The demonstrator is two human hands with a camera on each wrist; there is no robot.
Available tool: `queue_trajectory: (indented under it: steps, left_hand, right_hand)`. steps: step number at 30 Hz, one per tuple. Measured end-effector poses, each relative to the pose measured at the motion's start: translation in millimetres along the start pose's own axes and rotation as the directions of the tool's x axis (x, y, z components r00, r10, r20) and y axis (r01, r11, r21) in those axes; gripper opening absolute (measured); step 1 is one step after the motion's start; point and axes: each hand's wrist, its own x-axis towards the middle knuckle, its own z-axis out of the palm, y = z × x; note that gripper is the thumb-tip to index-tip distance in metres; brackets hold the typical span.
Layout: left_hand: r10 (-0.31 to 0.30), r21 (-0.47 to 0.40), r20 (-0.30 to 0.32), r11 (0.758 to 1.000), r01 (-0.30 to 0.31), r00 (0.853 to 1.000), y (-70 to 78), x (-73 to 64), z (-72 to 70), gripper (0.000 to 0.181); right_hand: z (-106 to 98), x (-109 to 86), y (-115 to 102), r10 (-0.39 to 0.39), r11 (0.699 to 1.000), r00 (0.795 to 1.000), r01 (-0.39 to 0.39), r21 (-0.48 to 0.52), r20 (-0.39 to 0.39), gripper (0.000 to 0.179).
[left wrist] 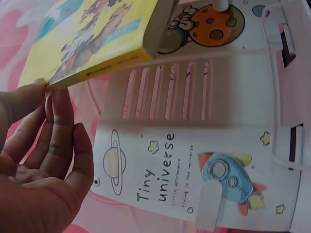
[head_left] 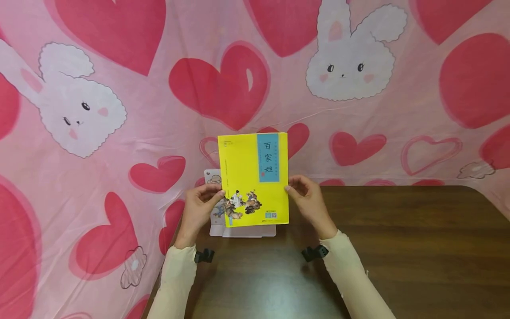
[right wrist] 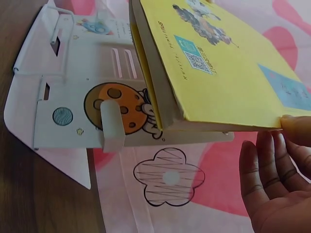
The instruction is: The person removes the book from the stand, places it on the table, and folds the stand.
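Observation:
A yellow book [head_left: 247, 177] with a blue title panel is held upright between both hands. My left hand [head_left: 201, 206] pinches its left edge, thumb on the cover and fingers behind. On the opposite edge my right hand [head_left: 312, 201] pinches in the same way. Behind the book stands a white bookstand [head_left: 243, 231], mostly hidden in the head view. The left wrist view shows the stand's back plate [left wrist: 160, 177], printed with a planet, a rocket and the words "Tiny universe". In the right wrist view the book hangs in front of the stand, apart from its page clip [right wrist: 112, 126].
The stand is on a dark brown wooden table [head_left: 398, 248] near its left back corner. A pink cloth [head_left: 291, 88] with hearts and rabbits hangs behind and to the left. Each wrist wears a black strap [head_left: 314, 253].

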Motion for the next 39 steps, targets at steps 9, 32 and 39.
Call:
queue_trajectory:
  steps: [9,32,39]
  left_hand:
    - [-0.036,0.03,0.117,0.999,0.033,0.992,1.5,-2.8,-1.4,0.026]
    - [-0.035,-0.031,0.273,0.999,0.045,0.961,0.1,-13.8,27.3,0.028]
    - [-0.04,-0.041,0.294,0.998,0.054,0.955,1.3,-15.8,40.7,0.025]
  right_hand:
    - [-12,-4.9,6,0.007,1.0,1.0,-0.006,-0.021,0.021,0.024]
    - [-51,-20.9,14,0.043,0.995,0.999,-0.042,-0.088,0.014,0.021]
    - [-65,-27.1,15,0.051,0.995,0.999,-0.05,-0.09,0.001,0.022]
